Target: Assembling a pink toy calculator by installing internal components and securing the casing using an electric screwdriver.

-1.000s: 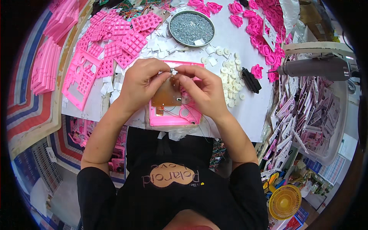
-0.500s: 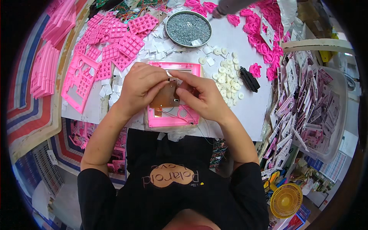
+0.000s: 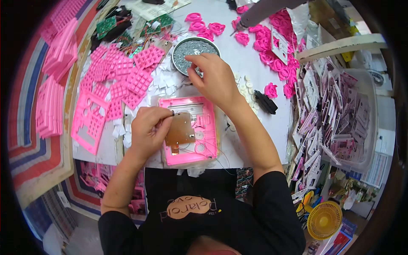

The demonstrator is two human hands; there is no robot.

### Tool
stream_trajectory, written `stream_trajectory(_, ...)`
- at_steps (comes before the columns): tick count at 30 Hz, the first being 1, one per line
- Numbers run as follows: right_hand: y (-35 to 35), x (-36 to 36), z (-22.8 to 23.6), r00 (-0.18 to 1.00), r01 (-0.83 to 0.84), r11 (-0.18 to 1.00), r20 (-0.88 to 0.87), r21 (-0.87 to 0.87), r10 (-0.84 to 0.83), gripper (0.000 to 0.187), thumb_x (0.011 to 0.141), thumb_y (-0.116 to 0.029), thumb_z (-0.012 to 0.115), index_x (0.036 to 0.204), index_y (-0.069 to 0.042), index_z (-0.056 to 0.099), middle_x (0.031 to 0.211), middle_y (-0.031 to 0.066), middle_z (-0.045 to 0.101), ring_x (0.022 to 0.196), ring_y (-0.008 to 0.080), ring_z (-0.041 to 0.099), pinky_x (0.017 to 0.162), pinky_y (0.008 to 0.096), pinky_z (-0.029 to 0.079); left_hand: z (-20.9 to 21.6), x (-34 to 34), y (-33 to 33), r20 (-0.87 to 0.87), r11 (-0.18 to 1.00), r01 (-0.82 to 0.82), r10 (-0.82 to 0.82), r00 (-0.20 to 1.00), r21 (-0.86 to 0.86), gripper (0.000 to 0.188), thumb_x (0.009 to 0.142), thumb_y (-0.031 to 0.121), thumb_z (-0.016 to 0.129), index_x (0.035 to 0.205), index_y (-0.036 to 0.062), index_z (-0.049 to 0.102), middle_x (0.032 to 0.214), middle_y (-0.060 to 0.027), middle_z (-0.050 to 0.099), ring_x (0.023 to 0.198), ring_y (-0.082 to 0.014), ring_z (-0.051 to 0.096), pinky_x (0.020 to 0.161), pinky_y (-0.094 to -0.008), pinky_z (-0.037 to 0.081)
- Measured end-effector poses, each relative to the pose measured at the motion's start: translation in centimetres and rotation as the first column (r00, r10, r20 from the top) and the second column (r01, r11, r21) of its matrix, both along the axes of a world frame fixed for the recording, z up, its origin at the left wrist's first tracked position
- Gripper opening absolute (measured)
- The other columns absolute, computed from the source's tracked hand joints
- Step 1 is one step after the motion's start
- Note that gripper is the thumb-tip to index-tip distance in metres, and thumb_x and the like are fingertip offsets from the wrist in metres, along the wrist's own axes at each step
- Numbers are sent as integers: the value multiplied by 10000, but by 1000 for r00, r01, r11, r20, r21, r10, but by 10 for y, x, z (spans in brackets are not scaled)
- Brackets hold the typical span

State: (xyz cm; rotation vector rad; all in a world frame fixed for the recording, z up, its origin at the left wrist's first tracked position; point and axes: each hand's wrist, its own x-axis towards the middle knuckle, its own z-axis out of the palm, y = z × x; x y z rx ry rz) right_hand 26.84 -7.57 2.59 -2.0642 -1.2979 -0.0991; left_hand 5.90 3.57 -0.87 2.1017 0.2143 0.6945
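A pink plastic housing (image 3: pixel 211 144) lies on the table in front of me, with thin wires and a white strip inside. Over its left half rests a brown circuit board (image 3: pixel 180 131). My left hand (image 3: pixel 148 127) pinches the board's upper left corner, where a small dark part shows at the fingertips. Farther off, my right hand (image 3: pixel 214 80) reaches over the near rim of a round metal dish (image 3: pixel 174 53) heaped with tiny grey metal pieces, which look like screws. Its thumb and index finger are apart, and nothing shows between them.
Pink keypads (image 3: pixel 138 80) and a pink front panel (image 3: pixel 87 123) lie left, beside white paper bits. White round parts (image 3: pixel 245 91), a black part (image 3: pixel 265 102) and pink rose-shaped pieces (image 3: pixel 270 44) lie right. A grey tool (image 3: pixel 263 12) hangs above the far side; a clear bin (image 3: pixel 369 127) stands right.
My right hand has left the circuit board and moved away to the metal dish. The left hand stays at the board's corner. The whole view has shifted, so the housing appears lower.
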Motion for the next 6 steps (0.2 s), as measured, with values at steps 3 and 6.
stream_trajectory(3, -18, 13, 4, 996, 52, 998, 70, -38, -49, 304, 857, -110, 688, 1155, -51, 706, 975, 107, 709, 942, 305, 659, 847, 414, 518, -1, -1, -4, -27, 998, -12, 10, 1000, -56, 117, 822, 4, 737, 927, 51, 714, 828, -55, 694, 706, -185, 601, 755, -320, 448)
stream_trajectory(6, -59, 27, 4, 984, 168, 938, 110, -303, -140, 391, 831, -116, 715, 1219, -78, 690, 1082, 169, 698, 1027, 341, 635, 919, 416, 516, -3, -1, 0, -24, 997, 18, -20, 1000, -70, 127, 822, 7, 742, 940, 50, 720, 829, -57, 694, 699, -171, 588, 748, -326, 449)
